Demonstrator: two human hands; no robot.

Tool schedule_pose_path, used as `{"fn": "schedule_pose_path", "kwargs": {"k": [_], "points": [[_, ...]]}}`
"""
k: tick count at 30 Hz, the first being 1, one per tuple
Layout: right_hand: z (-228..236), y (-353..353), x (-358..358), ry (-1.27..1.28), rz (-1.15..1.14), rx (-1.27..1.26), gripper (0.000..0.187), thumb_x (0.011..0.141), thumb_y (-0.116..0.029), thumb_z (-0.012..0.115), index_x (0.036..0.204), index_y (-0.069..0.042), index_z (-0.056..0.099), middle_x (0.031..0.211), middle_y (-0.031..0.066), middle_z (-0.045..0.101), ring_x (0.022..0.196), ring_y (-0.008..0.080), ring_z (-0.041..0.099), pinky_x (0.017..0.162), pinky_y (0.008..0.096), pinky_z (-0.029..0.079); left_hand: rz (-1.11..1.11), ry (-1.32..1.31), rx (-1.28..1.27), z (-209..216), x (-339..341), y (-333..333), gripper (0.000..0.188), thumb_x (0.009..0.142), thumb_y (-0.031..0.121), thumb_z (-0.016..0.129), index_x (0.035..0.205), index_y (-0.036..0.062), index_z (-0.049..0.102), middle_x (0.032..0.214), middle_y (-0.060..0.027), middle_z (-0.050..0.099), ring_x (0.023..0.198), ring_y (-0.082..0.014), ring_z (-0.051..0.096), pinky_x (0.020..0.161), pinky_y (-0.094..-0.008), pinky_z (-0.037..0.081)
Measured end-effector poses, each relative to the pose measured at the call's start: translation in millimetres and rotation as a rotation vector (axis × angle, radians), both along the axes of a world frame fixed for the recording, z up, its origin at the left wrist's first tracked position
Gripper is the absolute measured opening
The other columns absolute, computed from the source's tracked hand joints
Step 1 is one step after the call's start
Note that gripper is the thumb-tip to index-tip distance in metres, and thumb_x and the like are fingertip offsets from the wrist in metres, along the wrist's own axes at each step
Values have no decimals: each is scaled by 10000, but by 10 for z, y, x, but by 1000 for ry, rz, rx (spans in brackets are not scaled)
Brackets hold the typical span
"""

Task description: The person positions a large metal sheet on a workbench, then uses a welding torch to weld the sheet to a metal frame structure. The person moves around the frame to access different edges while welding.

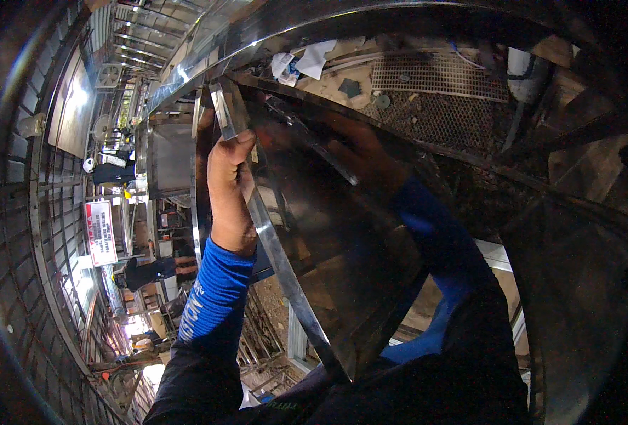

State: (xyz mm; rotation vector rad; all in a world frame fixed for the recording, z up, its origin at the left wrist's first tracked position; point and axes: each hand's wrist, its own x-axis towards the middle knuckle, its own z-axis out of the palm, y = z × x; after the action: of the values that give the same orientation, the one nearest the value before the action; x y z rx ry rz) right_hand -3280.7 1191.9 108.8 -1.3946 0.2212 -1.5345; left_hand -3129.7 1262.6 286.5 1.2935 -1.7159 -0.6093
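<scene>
My left hand point(230, 170) is closed around the upper part of a shiny metal bar point(275, 244), its thumb bent over the near face. This bar runs down toward my body along the side of a dark, reflective metal panel point(328, 234). Over the panel, my right hand point(356, 145) is in deep shade, closed on a long slim dark tool point(317, 142). The tool slants from upper left to lower right. Its exact kind cannot be made out, nor can I tell whether it touches the panel.
Beyond the panel lie metal mesh grating point(438, 74) and white paper scraps point(315, 58). A curved metal beam point(293, 28) crosses the top. People in dark clothes point(112, 173) are at the left, near a red-and-white sign point(100, 232). Pale framing point(494, 255) stands at the lower right.
</scene>
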Motion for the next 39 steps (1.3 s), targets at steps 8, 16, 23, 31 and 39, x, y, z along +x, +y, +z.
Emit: {"fn": "schedule_pose_path", "kwargs": {"k": [8, 16, 23, 31, 39], "points": [[-714, 616, -415, 138, -151, 411, 593, 933, -279, 692, 1440, -32, 510, 1374, 184, 593, 1273, 308, 558, 1102, 411, 409, 220, 77, 132, -7, -137, -43, 190, 931, 257, 627, 998, 85, 674, 961, 12, 608, 789, -65, 497, 708, -215, 365], [-897, 2006, -1074, 621, -582, 637, 663, 915, -334, 738, 1424, 8, 486, 1290, 190, 607, 1216, 346, 576, 1074, 453, 441, 197, 463, 305, -63, -385, -140, 239, 879, 303, 685, 936, 73, 658, 821, 42, 586, 705, -55, 489, 631, -218, 360], [-828, 2981, -1647, 558, -526, 1014, 558, 1002, -296, 643, 1455, -33, 449, 1082, 120, 650, 840, 195, 664, 682, 338, 579, -35, 599, 310, -358, -396, -347, 367, 912, 181, 686, 1228, 24, 586, 1042, -40, 668, 880, -101, 615, 774, -257, 498], [-150, 3272, -1730, 74, -604, 987, 275, 1019, -196, 616, 1223, -19, 568, 961, 57, 669, 732, 141, 610, 659, 303, 529, -368, 1091, 539, -733, -282, -693, 582, 900, 261, 764, 1329, -42, 514, 1167, -143, 678, 1060, -193, 648, 911, -314, 525], [1398, 3078, -1544, 555, -995, 648, 611, 930, -78, 725, 1486, -9, 480, 991, 38, 644, 751, 80, 575, 581, 238, 486, -172, 775, 322, -601, -490, -419, 940, 824, 456, 828, 1471, -50, 372, 1274, -157, 620, 1148, -243, 606, 1015, -348, 462]]}}
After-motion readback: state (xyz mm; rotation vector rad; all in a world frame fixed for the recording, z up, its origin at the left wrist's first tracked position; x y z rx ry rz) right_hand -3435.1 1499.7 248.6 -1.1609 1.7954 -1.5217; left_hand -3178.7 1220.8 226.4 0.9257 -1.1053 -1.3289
